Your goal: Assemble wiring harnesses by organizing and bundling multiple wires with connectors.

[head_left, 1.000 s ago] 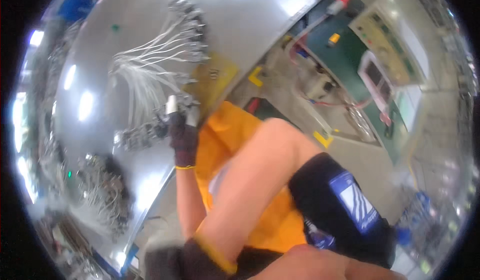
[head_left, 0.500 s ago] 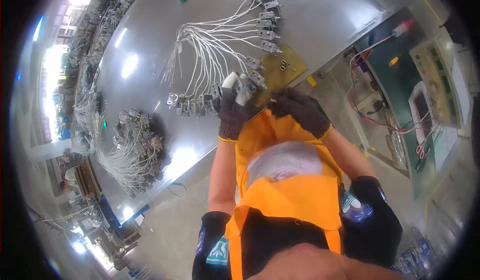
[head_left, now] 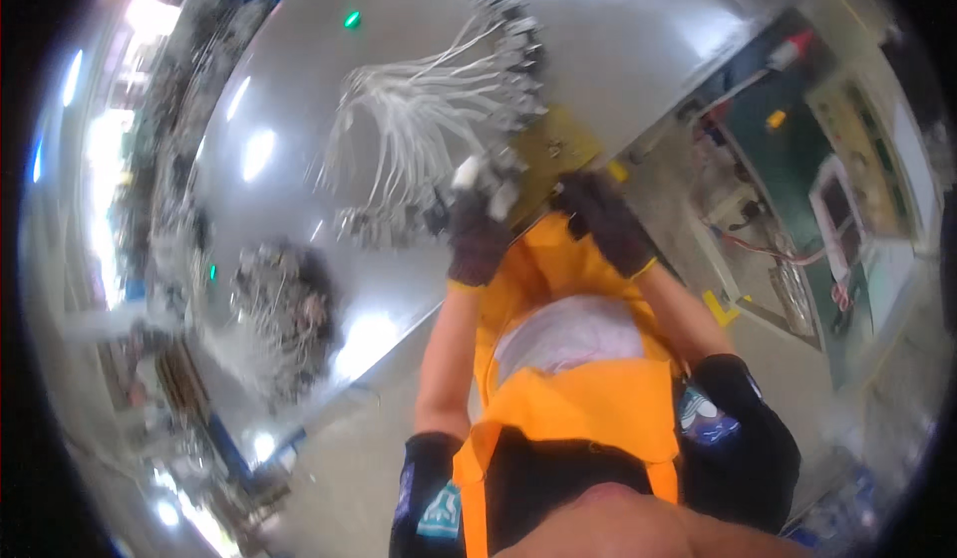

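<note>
My left hand (head_left: pixel 478 239), in a dark glove with white coverings on the fingertips, is closed on a small grey metal part (head_left: pixel 506 162) at the table's near edge. Motion blur softens the grip. My right hand (head_left: pixel 606 221), also dark-gloved, has its fingers bent together beside the yellow-brown plate (head_left: pixel 568 139); whatever they pinch is too small and smeared to name. A fan of white wires (head_left: pixel 399 125) spreads from a bundle to more metal parts (head_left: pixel 523 45) set in an arc. Several tiny pieces (head_left: pixel 555 147) lie on the plate.
On the metal table (head_left: pixel 289 80), a heap of similar wired parts (head_left: pixel 284 299) lies to the left. Right of me, a green-topped bench (head_left: pixel 763 164) holds a panelled device (head_left: pixel 865 149) and scissors (head_left: pixel 843 297). An orange apron (head_left: pixel 568 409) covers my front.
The view has shifted and blurred. My right hand has turned, its fingers reaching up nearer the plate's edge. My left hand stays at the same metal part.
</note>
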Motion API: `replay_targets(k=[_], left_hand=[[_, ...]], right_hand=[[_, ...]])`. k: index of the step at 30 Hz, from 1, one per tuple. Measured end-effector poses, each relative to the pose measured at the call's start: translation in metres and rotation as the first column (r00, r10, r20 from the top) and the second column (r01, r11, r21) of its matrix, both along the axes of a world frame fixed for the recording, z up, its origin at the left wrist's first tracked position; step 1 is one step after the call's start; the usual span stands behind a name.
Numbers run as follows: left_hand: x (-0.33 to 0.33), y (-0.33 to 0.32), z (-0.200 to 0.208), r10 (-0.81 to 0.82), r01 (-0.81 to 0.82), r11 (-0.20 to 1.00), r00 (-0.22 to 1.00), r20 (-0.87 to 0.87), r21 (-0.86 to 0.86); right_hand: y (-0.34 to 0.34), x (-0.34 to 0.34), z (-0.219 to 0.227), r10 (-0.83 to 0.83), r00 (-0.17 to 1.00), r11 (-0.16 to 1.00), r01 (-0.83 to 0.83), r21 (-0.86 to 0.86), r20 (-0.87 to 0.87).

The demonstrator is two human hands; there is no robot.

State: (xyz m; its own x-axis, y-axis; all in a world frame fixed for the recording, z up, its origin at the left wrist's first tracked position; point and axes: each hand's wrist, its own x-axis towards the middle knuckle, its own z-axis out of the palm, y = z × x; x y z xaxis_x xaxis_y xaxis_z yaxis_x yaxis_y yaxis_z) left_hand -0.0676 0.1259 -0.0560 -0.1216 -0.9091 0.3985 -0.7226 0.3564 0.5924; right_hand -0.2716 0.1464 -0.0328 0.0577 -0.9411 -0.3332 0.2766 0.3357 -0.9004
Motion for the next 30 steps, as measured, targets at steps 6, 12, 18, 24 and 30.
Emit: replay_targets(k=[6, 12, 18, 24, 30], left_hand=[[-0.006, -0.009, -0.001, -0.147, 0.263, 0.961, 0.751, -0.644, 0.089], [-0.003, -0.005, 0.002, -0.081, 0.098, 0.993, 0.965, -0.248, 0.059], [-0.01, -0.012, 0.005, -0.085, 0.215, 0.97, 0.74, -0.667, 0.115], [0.002, -0.009, 0.017, -0.128, 0.146, 0.987, 0.968, -0.216, 0.073], [-0.004, -0.006, 0.014, 0.004, -0.006, 1.0, 0.974, -0.227, -0.005]], right_hand=[[0.014, 0.002, -0.032, 0.066, 0.995, 0.992, -0.058, -0.112, 0.07], [0.026, -0.005, -0.035, 0.074, 0.997, 0.986, -0.076, -0.146, -0.021], [0.024, -0.009, -0.031, 0.142, 0.988, 0.989, -0.144, -0.034, -0.055], [0.031, -0.006, -0.027, 0.119, 0.991, 0.992, -0.122, -0.041, -0.069], [0.027, 0.003, -0.022, 0.132, 0.991, 0.989, -0.132, -0.073, -0.004]])
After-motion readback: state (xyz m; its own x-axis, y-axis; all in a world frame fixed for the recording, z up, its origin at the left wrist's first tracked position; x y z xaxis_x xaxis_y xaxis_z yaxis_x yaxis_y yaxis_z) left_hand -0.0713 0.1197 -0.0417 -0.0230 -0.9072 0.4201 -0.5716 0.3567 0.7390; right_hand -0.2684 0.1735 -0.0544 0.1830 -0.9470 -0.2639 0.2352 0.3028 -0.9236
